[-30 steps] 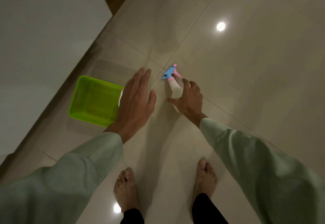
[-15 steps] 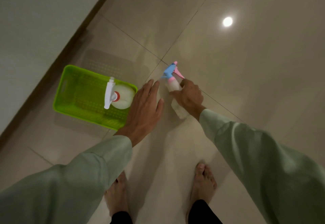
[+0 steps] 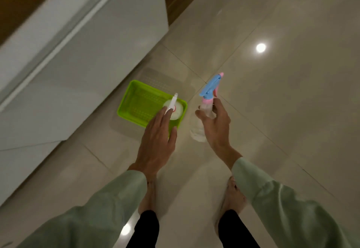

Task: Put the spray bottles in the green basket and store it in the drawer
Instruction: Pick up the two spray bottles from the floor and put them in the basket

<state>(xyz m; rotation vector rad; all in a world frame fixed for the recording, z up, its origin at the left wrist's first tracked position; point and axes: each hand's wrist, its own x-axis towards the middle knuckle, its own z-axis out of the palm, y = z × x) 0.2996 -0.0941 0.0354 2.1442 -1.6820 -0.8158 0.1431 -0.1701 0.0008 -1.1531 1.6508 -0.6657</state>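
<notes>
Your right hand (image 3: 215, 123) grips the clear spray bottle (image 3: 206, 109) by its neck, just right of centre frame and lifted off the floor (image 3: 282, 111); your left hand (image 3: 158, 136) hovers flat with fingers (image 3: 162, 114) spread and empty over the near corner of the green basket (image 3: 140, 101), where a white spray bottle (image 3: 174, 107) already lies. That neck hold looks loose, so the bottle could swing, slip, or knock the basket rim. No label or writing is legible on either bottle.
</notes>
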